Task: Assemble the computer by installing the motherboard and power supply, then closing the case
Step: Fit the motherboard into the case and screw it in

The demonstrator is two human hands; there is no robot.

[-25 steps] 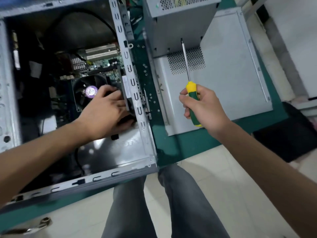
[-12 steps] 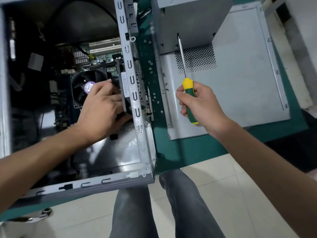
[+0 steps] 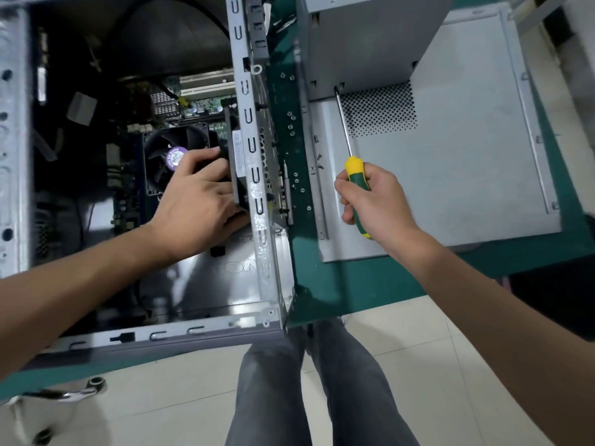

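Since the earlier frames both hands have barely shifted. Below, grey-trousered legs stand on pale tiles; a green mat (image 3: 354, 284) carries the open case (image 3: 257, 194). Left hand (image 3: 199, 204) grips a black part inside, beside the motherboard (image 3: 199, 107). Right hand (image 3: 376, 201) clutches a screwdriver (image 3: 355, 175), tip toward the power supply (image 3: 363, 49) at upper right.

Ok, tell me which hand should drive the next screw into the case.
Right. The right hand already grips the screwdriver; the left hand is inside the case, holding a black part.

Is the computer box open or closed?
Open. The computer case shows its fan and motherboard inside, and the side panel lies flat on the table beside it.
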